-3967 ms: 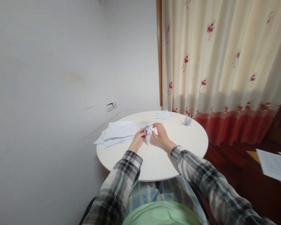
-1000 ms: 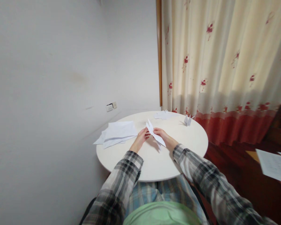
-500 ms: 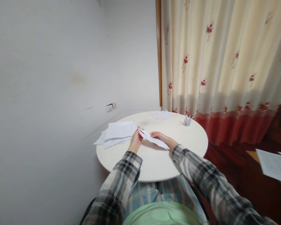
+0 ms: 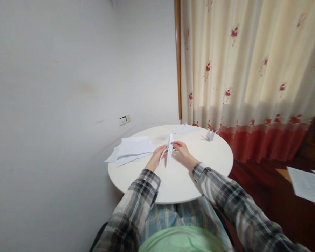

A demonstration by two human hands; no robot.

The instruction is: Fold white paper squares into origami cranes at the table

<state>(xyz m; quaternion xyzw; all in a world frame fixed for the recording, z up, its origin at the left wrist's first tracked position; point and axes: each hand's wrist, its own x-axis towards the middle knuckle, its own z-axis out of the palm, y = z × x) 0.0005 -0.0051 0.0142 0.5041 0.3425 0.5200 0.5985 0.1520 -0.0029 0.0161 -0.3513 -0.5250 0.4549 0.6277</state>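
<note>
Between my hands, a folded piece of white paper (image 4: 170,149) stands on edge above the table, its long points running up and down. My left hand (image 4: 156,156) grips it from the left side, with some fingers hidden behind the paper. From the right, my right hand (image 4: 180,147) pinches the paper's edge between thumb and fingers. The white round table (image 4: 178,187) lies beneath both hands. A stack of white paper sheets (image 4: 133,148) rests just left of my left hand.
A folded paper crane (image 4: 210,135) stands near the table's right rim. More white paper (image 4: 183,129) lies at the far edge. A wall (image 4: 68,122) borders the left side, and a curtain (image 4: 246,70) hangs behind. Written sheets (image 4: 307,183) lie on a surface at right.
The folded paper has turned from lying slantwise to standing upright between my hands. My left hand has shifted slightly right and my right hand has moved up a little along it.
</note>
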